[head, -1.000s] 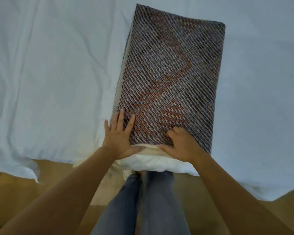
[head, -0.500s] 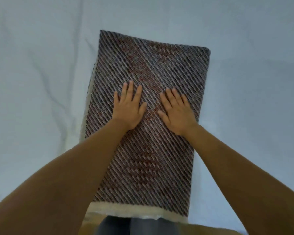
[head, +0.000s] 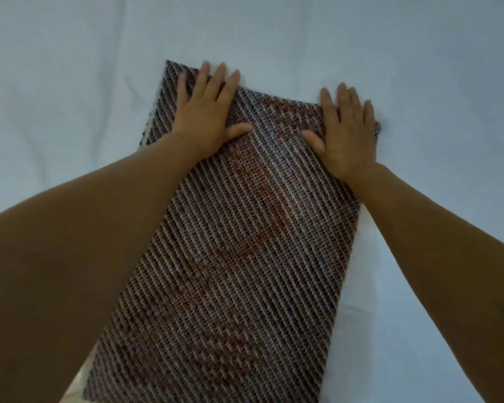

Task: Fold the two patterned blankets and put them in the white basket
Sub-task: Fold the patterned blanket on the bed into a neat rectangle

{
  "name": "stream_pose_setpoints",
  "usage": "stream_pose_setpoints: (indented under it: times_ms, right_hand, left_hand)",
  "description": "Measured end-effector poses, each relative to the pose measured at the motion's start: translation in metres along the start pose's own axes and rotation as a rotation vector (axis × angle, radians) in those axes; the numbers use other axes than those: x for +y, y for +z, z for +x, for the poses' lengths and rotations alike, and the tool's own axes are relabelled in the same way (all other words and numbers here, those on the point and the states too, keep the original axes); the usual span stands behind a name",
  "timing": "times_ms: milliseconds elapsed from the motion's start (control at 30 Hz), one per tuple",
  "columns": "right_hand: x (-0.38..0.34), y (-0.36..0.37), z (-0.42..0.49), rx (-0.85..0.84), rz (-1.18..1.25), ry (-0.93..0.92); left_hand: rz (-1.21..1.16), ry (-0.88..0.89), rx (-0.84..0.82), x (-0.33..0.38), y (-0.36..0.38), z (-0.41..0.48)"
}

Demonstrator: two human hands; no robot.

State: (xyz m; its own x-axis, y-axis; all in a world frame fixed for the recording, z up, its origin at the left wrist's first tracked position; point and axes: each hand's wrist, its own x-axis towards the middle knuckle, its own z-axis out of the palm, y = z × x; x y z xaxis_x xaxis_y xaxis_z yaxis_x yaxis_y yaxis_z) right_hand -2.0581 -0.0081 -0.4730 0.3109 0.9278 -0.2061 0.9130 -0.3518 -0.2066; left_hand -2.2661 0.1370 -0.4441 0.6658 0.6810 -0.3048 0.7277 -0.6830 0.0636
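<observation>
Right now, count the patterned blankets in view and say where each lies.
1. The patterned blanket lies folded on the white sheet, left hand and right hand flat on its far corners. A second may be out of frame.

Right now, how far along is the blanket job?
Done: one patterned blanket lies folded in a long rectangle on the white sheet. In hand: left hand and right hand press on its far corners. Left: basketing it; the second blanket and basket are out of view.
</observation>
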Motion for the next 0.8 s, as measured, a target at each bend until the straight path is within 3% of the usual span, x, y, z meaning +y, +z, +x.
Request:
stream_pose_setpoints:
  times_ms: [100,233,367,500,800]
  right_hand:
    - [0.003,-0.006,0.014,-0.065,0.018,-0.016]
    - [-0.004,-0.010,0.005,-0.007,0.054,0.052]
    - [-0.010,-0.025,0.001,-0.022,-0.031,0.164]
    - [-0.012,-0.048,-0.006,0.001,-0.131,0.116]
    - [-0.042,-0.078,-0.101,0.149,-0.125,0.121]
  left_hand:
    - [0.096,0.087,-0.211,0.007,-0.020,0.028]
    - [0.257,0.127,-0.380,0.023,-0.047,0.046]
    - [0.366,0.060,-0.567,0.016,-0.075,0.046]
    - [0.399,0.063,-0.423,-0.005,-0.092,0.021]
    - [0.118,0.073,-0.020,-0.019,-0.091,-0.075]
